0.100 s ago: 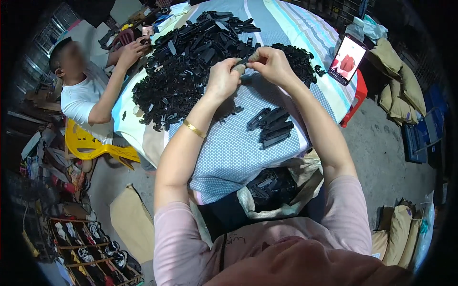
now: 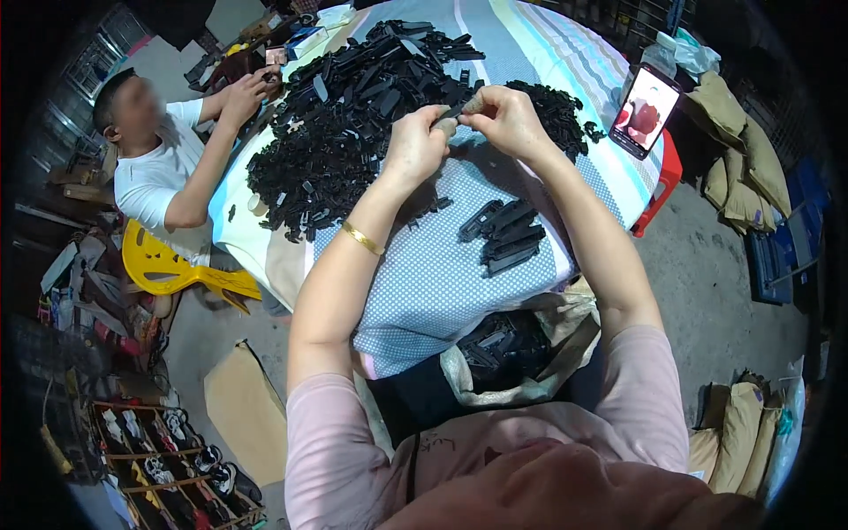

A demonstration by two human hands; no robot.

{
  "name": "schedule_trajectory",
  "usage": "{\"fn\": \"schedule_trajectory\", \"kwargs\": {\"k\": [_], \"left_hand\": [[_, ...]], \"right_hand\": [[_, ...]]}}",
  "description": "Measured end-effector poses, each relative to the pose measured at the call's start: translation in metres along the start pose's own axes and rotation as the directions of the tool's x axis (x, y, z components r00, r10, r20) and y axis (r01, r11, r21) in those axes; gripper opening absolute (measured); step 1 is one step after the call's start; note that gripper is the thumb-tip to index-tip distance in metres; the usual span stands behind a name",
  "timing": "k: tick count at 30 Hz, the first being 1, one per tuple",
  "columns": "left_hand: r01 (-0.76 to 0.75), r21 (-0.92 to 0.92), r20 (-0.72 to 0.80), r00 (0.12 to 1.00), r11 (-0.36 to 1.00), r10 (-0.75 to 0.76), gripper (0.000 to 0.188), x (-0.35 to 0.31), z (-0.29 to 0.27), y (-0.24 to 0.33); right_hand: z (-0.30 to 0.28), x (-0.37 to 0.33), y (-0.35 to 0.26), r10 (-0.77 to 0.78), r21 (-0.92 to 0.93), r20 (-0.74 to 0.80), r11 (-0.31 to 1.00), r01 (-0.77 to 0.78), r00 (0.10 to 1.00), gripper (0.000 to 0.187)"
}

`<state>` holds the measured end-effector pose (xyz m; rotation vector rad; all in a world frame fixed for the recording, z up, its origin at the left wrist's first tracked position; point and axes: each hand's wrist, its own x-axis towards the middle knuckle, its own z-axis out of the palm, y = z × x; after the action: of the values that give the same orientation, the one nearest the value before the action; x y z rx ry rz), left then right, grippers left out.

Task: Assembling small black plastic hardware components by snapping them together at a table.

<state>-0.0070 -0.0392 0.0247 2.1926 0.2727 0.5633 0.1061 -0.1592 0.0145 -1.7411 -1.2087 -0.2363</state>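
Over the table, my left hand [image 2: 419, 146] pinches a small black plastic part [image 2: 452, 112]. My right hand [image 2: 505, 119] meets it at the other end, thumb and finger pressed together on the same part. Fingertips hide most of it. Just beyond and left of my hands spreads a big heap of black plastic parts [image 2: 371, 88], long pieces at the back and smaller ones in front. Another mound of small black parts [image 2: 555, 115] lies behind my right hand. Closer to me, several long black pieces [image 2: 508, 234] are stacked on the dotted cloth [image 2: 415, 283].
A phone [image 2: 647, 110] with a lit screen stands at the table's right, by a red stool [image 2: 669, 177]. Across the left edge, a person in a white shirt [image 2: 159, 181] sits on a yellow chair [image 2: 159, 265]. Below the near edge is an open sack [image 2: 464, 389] with black parts.
My hands stay almost in place, both still on the small black part. The picture on the phone has changed, and the co-worker's hands have shifted slightly.
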Motion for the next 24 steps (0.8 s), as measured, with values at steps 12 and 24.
{"fn": "schedule_trajectory", "kwargs": {"k": [12, 24], "left_hand": [[0.193, -0.356, 0.617, 0.784, 0.914, 0.074, 0.025, -0.019, 0.0, 0.021], [-0.318, -0.041, 0.513, 0.807, 0.947, 0.293, 0.028, -0.054, 0.023, 0.052]], "right_hand": [[-0.016, 0.004, 0.054, 0.076, -0.26, 0.086, 0.964, -0.051, 0.993, 0.024], [0.007, -0.003, 0.048, -0.033, -0.516, 0.261, 0.84, 0.168, 0.965, 0.015]]}}
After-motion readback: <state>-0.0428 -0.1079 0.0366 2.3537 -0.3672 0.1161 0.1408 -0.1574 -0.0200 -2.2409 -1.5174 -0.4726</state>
